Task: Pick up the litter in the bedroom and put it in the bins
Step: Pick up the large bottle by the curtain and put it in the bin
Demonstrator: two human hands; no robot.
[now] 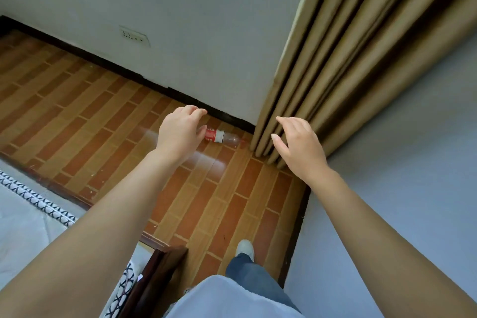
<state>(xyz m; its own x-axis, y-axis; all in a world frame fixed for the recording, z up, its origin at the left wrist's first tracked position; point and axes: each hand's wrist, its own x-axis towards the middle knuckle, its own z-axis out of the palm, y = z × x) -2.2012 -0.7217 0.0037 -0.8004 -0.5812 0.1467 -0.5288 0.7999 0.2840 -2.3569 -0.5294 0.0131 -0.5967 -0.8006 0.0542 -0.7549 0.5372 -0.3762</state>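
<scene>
Below, both hands' fingers loose and empty, left hand [178, 134] above plastic bottle [223, 137].

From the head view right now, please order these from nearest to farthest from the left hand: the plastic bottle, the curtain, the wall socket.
Measured from the left hand:
1. Plastic bottle, lying on the floor just past its fingers, to the right.
2. Curtain, farther right, beyond the bottle.
3. Wall socket, low on the wall ahead.
</scene>
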